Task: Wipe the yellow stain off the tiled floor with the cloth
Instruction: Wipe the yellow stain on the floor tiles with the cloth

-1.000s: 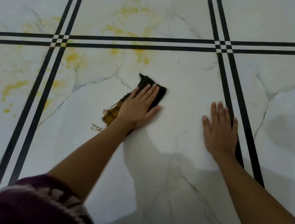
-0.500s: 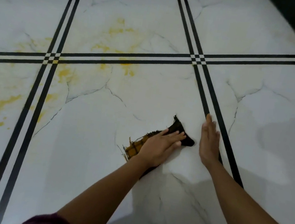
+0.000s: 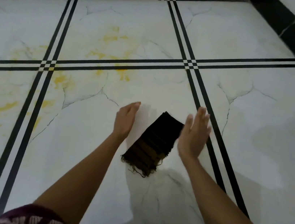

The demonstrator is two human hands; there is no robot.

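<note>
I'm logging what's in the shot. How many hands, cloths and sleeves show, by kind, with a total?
Hands: 2, left hand and right hand
Cloth: 1, the dark cloth on the floor
Sleeve: 1, patterned sleeve
Total: 4

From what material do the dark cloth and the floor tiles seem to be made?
The cloth looks like woven fabric, probably cotton: matte, dark with brownish stripes, loose threads fraying at its near edge. The floor tiles look like glazed ceramic or porcelain printed as white marble: smooth, slightly glossy, with grey veins and black border lines. Real marble cannot be excluded.
</note>
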